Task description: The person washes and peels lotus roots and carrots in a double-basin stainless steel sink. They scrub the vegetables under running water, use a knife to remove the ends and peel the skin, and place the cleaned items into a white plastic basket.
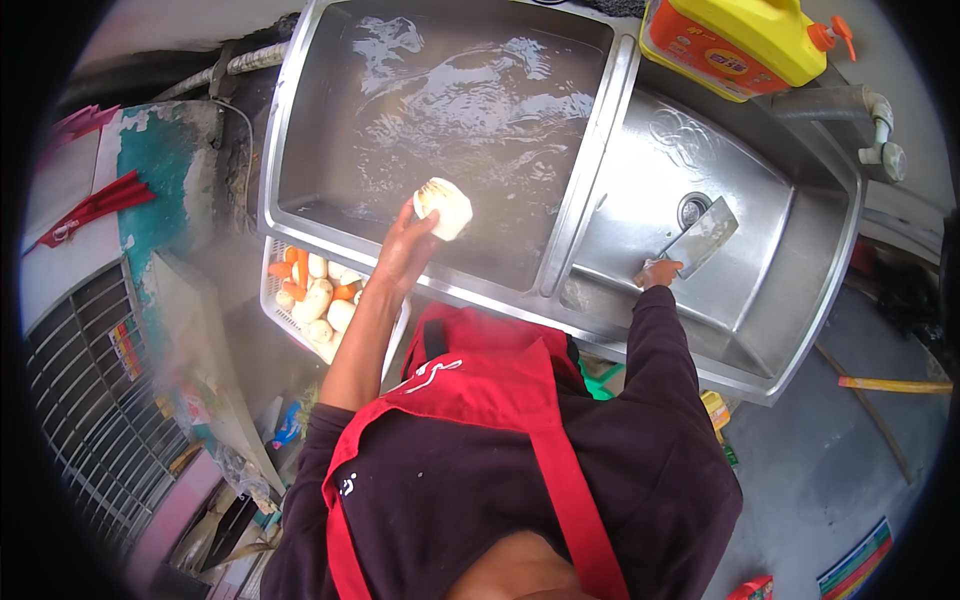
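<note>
My left hand (411, 244) grips a piece of pale peeled vegetable (448, 210), its kind unclear, above the near part of the left sink basin (315, 172), which holds rippling water. In my right hand (658, 273) is the handle of a cleaver (703, 236); its broad blade, marked with wet smears, is over the right basin (750, 277) beside the drain (694, 208). Left of my left forearm, below the sink's front rim, a white plastic basket (274, 300) holds carrots (302, 268) and several pale peeled vegetables (316, 300).
A metal divider (592, 165) separates the basins. Behind the right basin stands a yellow detergent jug (735, 45) with an orange pump. A grey pipe (821, 103) runs at the right rear. Metal bars (97, 405) and a peeling wall (161, 172) are at the left.
</note>
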A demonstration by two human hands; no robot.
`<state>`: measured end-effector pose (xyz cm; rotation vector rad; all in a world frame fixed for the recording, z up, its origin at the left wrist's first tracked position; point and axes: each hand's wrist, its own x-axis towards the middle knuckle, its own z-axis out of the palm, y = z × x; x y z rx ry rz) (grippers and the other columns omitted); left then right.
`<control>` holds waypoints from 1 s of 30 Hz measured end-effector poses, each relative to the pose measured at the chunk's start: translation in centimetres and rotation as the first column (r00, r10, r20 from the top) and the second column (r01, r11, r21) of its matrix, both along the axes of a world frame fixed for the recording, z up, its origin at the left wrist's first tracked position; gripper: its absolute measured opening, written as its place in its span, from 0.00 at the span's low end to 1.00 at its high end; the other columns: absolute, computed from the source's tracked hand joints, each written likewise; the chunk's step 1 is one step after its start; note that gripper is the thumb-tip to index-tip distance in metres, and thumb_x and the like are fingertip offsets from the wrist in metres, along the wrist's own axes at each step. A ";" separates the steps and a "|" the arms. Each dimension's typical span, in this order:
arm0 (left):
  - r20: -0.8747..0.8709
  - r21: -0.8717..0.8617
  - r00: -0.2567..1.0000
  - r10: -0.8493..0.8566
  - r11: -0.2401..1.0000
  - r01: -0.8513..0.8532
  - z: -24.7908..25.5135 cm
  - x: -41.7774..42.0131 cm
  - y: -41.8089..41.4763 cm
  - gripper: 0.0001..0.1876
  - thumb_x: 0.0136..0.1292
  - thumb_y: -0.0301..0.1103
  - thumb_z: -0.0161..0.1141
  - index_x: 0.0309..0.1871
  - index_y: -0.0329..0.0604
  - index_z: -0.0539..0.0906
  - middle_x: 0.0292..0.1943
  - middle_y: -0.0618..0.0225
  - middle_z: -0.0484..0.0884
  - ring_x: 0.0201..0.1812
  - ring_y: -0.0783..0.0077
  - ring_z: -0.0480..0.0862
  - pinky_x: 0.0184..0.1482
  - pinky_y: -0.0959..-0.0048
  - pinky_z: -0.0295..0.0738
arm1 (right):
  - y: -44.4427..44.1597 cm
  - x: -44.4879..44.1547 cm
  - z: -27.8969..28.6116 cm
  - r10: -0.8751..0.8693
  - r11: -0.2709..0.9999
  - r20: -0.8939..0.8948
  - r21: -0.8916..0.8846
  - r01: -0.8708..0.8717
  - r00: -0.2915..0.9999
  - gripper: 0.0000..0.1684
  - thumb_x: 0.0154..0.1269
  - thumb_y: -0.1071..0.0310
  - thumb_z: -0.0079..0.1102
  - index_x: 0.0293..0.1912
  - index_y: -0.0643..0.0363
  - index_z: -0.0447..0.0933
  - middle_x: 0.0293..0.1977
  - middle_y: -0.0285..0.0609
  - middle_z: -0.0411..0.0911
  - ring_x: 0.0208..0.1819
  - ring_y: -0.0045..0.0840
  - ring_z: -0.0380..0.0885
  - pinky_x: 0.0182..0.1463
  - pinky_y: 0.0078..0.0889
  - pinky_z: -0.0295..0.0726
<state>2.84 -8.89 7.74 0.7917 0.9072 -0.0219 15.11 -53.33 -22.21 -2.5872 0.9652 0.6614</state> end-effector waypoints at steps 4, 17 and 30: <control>0.139 -0.331 0.979 0.152 0.938 -0.098 0.8 0.5 -1.1 0.27 0.65 0.30 0.60 0.67 0.37 0.66 0.62 0.49 0.71 0.60 0.56 0.75 0.60 0.67 0.75 | -2.5 1.9 -1.0 -0.195 0.975 0.462 0.184 0.122 0.865 0.36 0.56 0.62 0.68 0.54 0.67 0.55 0.43 0.56 0.73 0.38 0.40 0.79 0.44 0.43 0.79; -0.009 -0.112 0.976 -0.219 0.970 0.216 3.1 -2.0 -7.2 0.31 0.66 0.31 0.62 0.69 0.39 0.61 0.57 0.57 0.76 0.56 0.64 0.79 0.55 0.67 0.78 | 5.8 -10.4 33.8 -0.510 0.361 0.353 0.916 -0.178 0.784 0.06 0.71 0.69 0.54 0.39 0.61 0.69 0.23 0.35 0.70 0.20 0.16 0.69 0.21 0.21 0.69; -0.102 -0.143 0.900 -0.424 0.901 0.409 -2.2 -3.6 -14.2 0.31 0.67 0.30 0.61 0.68 0.32 0.59 0.54 0.48 0.77 0.49 0.61 0.84 0.49 0.72 0.84 | 7.3 -13.1 36.1 0.434 0.567 0.330 0.623 -0.539 0.839 0.19 0.67 0.61 0.51 0.52 0.60 0.78 0.23 0.61 0.75 0.27 0.55 0.77 0.33 0.47 0.74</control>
